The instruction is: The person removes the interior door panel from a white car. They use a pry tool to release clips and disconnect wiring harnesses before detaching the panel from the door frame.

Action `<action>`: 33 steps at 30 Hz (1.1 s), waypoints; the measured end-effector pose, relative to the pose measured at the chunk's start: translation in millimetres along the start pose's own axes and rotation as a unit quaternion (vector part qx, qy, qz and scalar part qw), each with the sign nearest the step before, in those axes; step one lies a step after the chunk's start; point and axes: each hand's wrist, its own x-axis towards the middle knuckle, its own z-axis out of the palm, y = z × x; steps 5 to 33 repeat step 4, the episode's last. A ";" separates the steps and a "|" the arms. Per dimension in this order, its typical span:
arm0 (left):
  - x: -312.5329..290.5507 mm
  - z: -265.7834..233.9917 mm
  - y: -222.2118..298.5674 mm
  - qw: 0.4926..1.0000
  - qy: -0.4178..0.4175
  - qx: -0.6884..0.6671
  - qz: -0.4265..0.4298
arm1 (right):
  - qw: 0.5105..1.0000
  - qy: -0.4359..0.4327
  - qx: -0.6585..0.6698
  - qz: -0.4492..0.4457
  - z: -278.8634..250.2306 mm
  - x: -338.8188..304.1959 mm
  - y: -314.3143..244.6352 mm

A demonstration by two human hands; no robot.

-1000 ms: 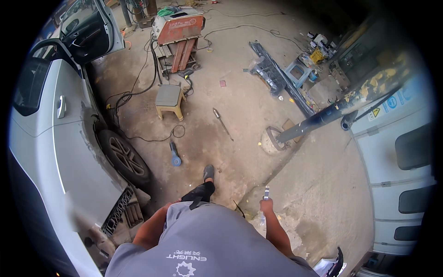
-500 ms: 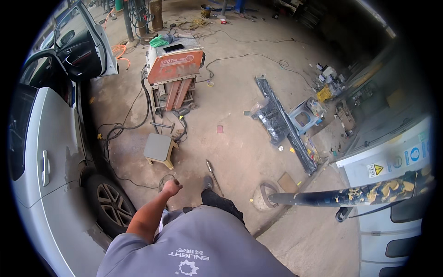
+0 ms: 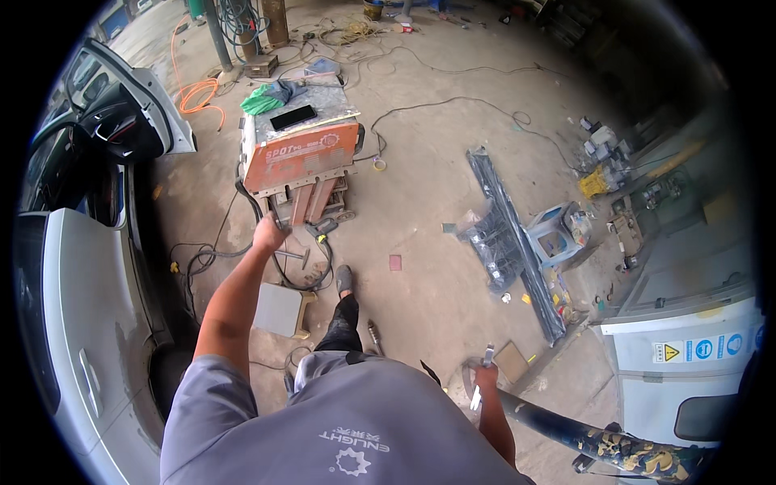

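My left hand (image 3: 270,234) reaches to the front lower left of an orange-fronted spot-welding machine (image 3: 303,153). Its fingers look curled beside the black cables and a dark T-shaped bar (image 3: 293,257), but I cannot make out what is in them. At my right side, my right hand (image 3: 485,377) is closed around a silvery, narrow metal tool (image 3: 475,398) that sticks out above and below the fist; its kind is unclear. A welding gun (image 3: 322,228) with a black cable lies at the machine's foot.
A grey-topped stool (image 3: 279,310) stands just ahead to the left, beside the silver car (image 3: 97,323) with an open front door. A metal rod (image 3: 374,335) lies near my feet. Black-wrapped parts (image 3: 517,250) and a dark pole (image 3: 558,428) are to the right.
I have stepped toward the machine. My left hand has gone from beside my body out to the machine's front. My right hand, unseen before, has come into view with the metal tool.
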 end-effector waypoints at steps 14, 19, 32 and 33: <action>162.7 -36.2 -10.9 0.995 0.093 0.012 0.040 | 0.994 -0.023 0.014 0.103 31.5 36.0 -67.0; 162.7 -36.2 -10.9 0.995 0.093 0.012 0.040 | 0.994 -0.023 0.014 0.103 31.5 36.0 -67.0; 162.7 -36.2 -10.9 0.995 0.093 0.012 0.040 | 0.994 -0.023 0.014 0.103 31.5 36.0 -67.0; 162.7 -36.2 -10.9 0.995 0.093 0.012 0.040 | 0.994 -0.023 0.014 0.103 31.5 36.0 -67.0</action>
